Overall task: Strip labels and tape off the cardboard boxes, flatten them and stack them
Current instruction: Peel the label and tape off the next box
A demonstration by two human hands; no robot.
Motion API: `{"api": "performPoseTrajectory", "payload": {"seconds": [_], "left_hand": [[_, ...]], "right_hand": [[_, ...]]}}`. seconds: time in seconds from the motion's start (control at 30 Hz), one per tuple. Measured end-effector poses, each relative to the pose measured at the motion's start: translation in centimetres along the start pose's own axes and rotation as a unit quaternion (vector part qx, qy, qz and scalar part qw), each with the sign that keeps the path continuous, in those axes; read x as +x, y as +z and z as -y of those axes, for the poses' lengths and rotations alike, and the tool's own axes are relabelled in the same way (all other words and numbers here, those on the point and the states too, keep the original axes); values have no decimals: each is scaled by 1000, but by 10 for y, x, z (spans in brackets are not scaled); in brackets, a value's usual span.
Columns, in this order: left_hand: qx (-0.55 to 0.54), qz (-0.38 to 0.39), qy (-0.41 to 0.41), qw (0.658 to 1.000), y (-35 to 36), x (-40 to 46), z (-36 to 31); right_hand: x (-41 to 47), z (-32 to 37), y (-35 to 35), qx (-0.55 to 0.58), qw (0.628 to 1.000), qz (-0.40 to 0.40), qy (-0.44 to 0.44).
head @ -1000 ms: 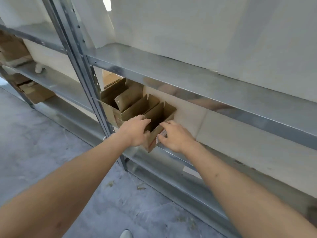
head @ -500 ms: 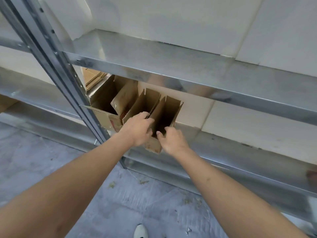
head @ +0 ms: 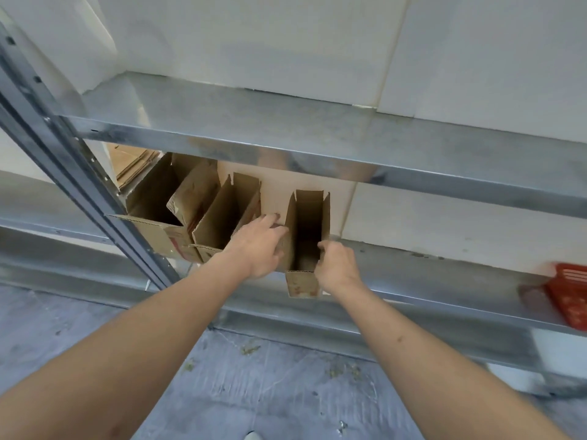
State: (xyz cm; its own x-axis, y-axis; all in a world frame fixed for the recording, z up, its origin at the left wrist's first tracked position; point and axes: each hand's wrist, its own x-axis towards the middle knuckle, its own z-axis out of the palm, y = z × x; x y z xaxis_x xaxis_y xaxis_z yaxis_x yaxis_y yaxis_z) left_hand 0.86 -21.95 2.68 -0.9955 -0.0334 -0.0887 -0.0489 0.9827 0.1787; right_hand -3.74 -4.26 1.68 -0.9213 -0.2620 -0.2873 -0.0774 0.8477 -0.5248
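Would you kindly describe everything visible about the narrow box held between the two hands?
The narrow box is brown corrugated cardboard, standing open-topped on the lower metal shelf, its flaps up and its dark inside showing. Its front flap hangs over the shelf's edge, with faint reddish marks. It stands apart from the other boxes to its left. The left hand holds its left wall; the right hand grips its right wall.

left fingertips (head: 279,228): hidden behind the narrow box (head: 306,236) wall
flat cardboard (head: 133,165): mostly hidden left of the grip, behind the upright
red basket (head: 568,296): blurred, cut off far right
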Motion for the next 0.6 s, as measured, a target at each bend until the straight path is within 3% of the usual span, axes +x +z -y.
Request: {"api": "performPoseTrajectory", "payload": {"seconds": [0.6], "left_hand": [[-26,43,36,998,33,52,-209]], "right_hand": [[-17,-173,-121,49,997,-30,44]]}}
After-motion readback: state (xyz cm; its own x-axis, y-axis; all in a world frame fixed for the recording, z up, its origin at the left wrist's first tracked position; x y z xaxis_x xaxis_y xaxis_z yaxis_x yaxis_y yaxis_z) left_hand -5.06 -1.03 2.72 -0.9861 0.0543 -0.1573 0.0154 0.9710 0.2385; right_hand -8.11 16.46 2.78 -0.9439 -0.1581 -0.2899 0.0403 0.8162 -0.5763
